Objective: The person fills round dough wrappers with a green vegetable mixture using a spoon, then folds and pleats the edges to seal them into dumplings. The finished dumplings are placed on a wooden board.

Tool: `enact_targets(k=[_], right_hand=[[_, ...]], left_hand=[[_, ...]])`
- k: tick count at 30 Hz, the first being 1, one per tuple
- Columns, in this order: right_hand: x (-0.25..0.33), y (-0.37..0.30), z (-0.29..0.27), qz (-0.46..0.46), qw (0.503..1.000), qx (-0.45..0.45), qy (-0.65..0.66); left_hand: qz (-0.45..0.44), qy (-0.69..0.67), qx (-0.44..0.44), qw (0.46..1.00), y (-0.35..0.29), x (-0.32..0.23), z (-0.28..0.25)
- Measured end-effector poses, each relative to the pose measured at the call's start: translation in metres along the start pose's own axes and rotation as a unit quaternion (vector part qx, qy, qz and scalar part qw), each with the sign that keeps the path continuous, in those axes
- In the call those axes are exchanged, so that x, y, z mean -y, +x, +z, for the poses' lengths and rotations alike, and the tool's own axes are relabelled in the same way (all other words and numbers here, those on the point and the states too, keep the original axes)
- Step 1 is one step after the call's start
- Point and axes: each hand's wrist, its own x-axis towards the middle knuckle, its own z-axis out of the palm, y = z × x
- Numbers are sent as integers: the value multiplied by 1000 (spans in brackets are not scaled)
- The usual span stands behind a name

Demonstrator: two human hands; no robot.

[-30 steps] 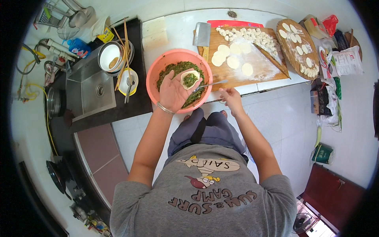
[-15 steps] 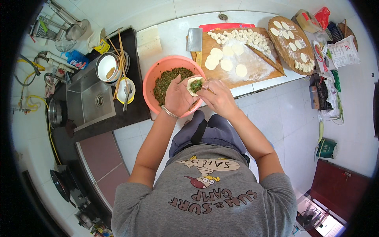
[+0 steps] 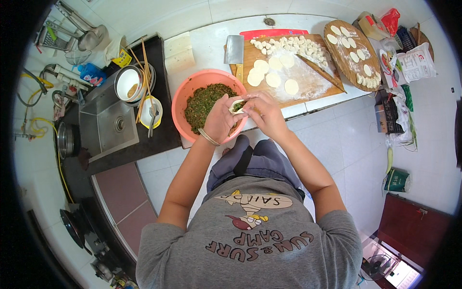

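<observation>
Over the right edge of a pink bowl (image 3: 179, 103) of chopped green filling (image 3: 202, 107), my two hands hold a dumpling wrapper (image 3: 234, 105) with green filling inside. The wrapper is partly folded, its near and far edges raised around the filling. My left hand (image 3: 221, 118), with a bangle at the wrist, cradles it from the left. Fingers of my right hand (image 3: 264, 111) pinch its right edge. Right of the bowl, a wooden cutting board (image 3: 308, 94) carries flat round wrappers (image 3: 274, 80), small dough pieces (image 3: 293, 45) and a rolling pin (image 3: 320, 72).
A cleaver (image 3: 234, 49) lies at the board's left edge. A round wooden board (image 3: 337, 53) with more wrappers and some small pale pieces stands at far right. To the left are a white bowl (image 3: 129, 82), chopsticks (image 3: 144, 72), a yellow-rimmed bowl (image 3: 156, 118) and a sink (image 3: 103, 127).
The wrapper, spread open before, is now partly folded up around its filling. My right fingers have closed in on its edge, and the left hand has curled inward.
</observation>
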Motion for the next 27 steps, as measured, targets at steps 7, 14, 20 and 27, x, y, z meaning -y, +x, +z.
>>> enact_targets(k=[7,14,20,27], right_hand=[[5,6,-9,94,993,47,50],[3,11,-10,77,994,60,52],[10,15,-11,86,995,52,-10],[19,14,-35,114,993,-14,30]], left_hand=[[-7,21,-9,1000,2,0,-7],[-20,46,-2,999,0,0,-9],[-15,8,-14,1000,-4,0,2],[11,-30,2,999,-6,0,11]])
